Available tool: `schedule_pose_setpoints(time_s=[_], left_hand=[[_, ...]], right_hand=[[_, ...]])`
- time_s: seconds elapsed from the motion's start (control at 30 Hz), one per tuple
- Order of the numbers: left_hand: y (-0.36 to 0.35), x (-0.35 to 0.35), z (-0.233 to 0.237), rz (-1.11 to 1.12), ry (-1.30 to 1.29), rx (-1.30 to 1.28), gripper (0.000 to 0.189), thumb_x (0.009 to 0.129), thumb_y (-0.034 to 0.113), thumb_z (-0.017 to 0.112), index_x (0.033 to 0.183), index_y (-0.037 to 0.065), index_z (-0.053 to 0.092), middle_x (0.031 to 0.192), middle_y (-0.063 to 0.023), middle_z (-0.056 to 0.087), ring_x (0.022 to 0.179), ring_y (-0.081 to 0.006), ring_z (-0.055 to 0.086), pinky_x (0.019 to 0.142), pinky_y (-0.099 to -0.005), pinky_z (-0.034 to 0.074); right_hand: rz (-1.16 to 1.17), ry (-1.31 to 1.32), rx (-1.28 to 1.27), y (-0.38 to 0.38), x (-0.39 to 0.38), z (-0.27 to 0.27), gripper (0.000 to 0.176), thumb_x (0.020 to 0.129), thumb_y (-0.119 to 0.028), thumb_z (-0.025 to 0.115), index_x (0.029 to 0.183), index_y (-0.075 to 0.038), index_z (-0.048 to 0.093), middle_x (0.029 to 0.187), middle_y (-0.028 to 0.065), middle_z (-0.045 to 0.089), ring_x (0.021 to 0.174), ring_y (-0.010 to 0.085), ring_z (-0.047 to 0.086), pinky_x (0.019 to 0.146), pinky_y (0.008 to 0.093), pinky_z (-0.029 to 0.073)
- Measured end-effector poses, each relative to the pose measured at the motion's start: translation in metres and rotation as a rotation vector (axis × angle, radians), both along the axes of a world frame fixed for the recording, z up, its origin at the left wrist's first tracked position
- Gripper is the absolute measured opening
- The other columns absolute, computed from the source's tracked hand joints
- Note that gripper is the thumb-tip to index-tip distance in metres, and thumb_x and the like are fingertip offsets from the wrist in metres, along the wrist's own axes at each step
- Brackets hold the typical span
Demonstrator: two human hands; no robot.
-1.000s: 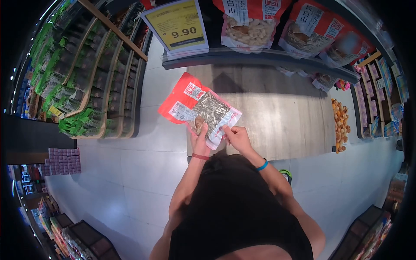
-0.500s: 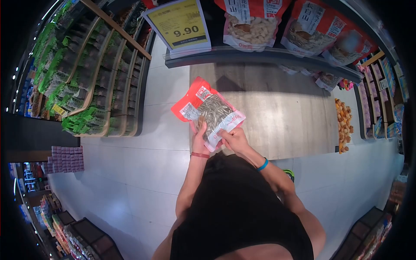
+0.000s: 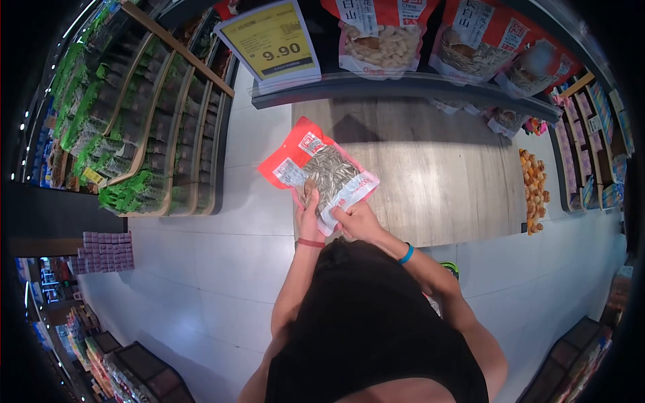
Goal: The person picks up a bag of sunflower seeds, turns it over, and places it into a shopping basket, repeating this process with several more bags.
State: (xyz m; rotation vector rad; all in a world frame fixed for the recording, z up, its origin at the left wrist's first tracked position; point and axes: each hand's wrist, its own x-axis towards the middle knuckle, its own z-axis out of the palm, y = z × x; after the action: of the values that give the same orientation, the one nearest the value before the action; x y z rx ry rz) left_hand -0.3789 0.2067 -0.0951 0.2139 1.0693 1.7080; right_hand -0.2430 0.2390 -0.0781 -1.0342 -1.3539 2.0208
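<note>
A red and white bag of sunflower seeds (image 3: 330,171), with a clear window showing the striped seeds, is held tilted in front of my body. My left hand (image 3: 309,213) grips its lower left edge, the thumb lying over the front. At the lower right corner, my right hand (image 3: 357,220) pinches the bag with thumb and curled fingers. The fingers behind the bag are hidden. A red band circles my left wrist and a blue band (image 3: 406,253) my right.
A shelf edge (image 3: 403,87) crosses the top, bearing a bag of peanuts (image 3: 379,43), other seed bags (image 3: 474,40) and a yellow price sign (image 3: 272,43) reading 9.90. Green-topped packs (image 3: 127,154) fill racks at left. Below lies a wood-patterned surface (image 3: 430,181); pink packs (image 3: 107,252) are stacked left.
The bag has shifted slightly left and its top lies a little flatter. My right thumb has moved slightly along the lower edge. Both hands stay on the bag.
</note>
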Motion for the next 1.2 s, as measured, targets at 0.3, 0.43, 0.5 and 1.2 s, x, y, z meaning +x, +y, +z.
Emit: schedule_pose_setpoints(time_s=[0.3, 0.43, 0.5, 1.2], left_hand=[[-0.003, -0.005, -0.006, -0.010, -0.014, -0.017, 0.045, 0.095, 0.020, 0.058, 0.133, 0.001, 0.045, 0.128, -0.0083, 0.053, 0.112, -0.0190, 0.055, 0.094, -0.0340, 0.048], [-0.001, -0.013, 0.000, -0.054, 0.027, 0.054, 0.048, 0.094, 0.014, 0.058, 0.137, 0.001, 0.039, 0.131, -0.0085, 0.050, 0.117, -0.0195, 0.052, 0.097, -0.0338, 0.045], [-0.001, -0.012, -0.003, -0.045, 0.025, 0.061, 0.051, 0.094, 0.009, 0.059, 0.139, 0.001, 0.037, 0.133, -0.0090, 0.048, 0.120, -0.0199, 0.049, 0.099, -0.0336, 0.043], [-0.009, -0.025, -0.026, -0.095, 0.227, 0.084, 0.060, 0.087, -0.001, 0.064, 0.140, 0.003, 0.035, 0.129, -0.0071, 0.050, 0.117, -0.0161, 0.049, 0.100, -0.0311, 0.040]], right_hand=[[0.105, -0.062, -0.072, 0.002, 0.011, 0.009, 0.041, 0.095, -0.026, 0.056, 0.063, -0.001, 0.059, 0.051, 0.0010, 0.053, 0.039, 0.0061, 0.043, 0.039, 0.0229, 0.030], [-0.096, 0.029, -0.138, 0.018, 0.030, -0.007, 0.041, 0.096, -0.031, 0.056, 0.070, -0.001, 0.061, 0.056, 0.0023, 0.055, 0.048, 0.0059, 0.043, 0.045, 0.0217, 0.031], [-0.120, 0.030, -0.157, 0.028, 0.034, -0.009, 0.040, 0.096, -0.031, 0.056, 0.071, 0.000, 0.062, 0.056, 0.0015, 0.055, 0.049, 0.0056, 0.044, 0.046, 0.0221, 0.031], [-0.028, -0.416, 0.031, 0.035, 0.060, -0.066, 0.038, 0.087, -0.036, 0.069, 0.085, 0.001, 0.063, 0.061, 0.0031, 0.057, 0.056, 0.0096, 0.053, 0.056, 0.0238, 0.043]])
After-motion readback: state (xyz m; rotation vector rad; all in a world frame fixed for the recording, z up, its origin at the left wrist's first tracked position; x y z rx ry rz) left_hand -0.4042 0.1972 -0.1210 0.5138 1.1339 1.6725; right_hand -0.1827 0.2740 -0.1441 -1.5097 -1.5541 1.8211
